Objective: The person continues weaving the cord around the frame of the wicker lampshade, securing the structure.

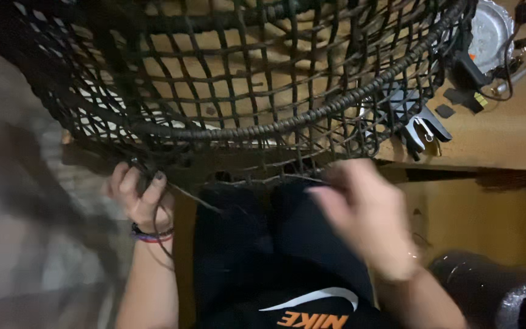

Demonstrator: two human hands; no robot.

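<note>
Item: woven basket [245,79], dark cord on a round frame, open square mesh, lying tipped across the lap and against the edge of the wooden worktop [506,134]

Progress, as I judge it: walls and the wrapped rim hoop are filled in across most of what I can see; the lower edge nearest the body looks unfinished, with loose strand ends hanging, so I read the weave as well along with edge work left

Left hand [140,196]: fingers [153,186] curled closed around the lower edge of the mesh, pinching a dark strand [199,200] that trails off toward the lap

Right hand [366,216]: motion-blurred, just below the basket's lower edge; fingers look partly bent, thumb toward the mesh; I cannot tell whether they grip a strand or merely touch it

Nearby: metal clips [421,131] and small tools on the worktop, a round metal dish [491,30] at the far corner
</note>
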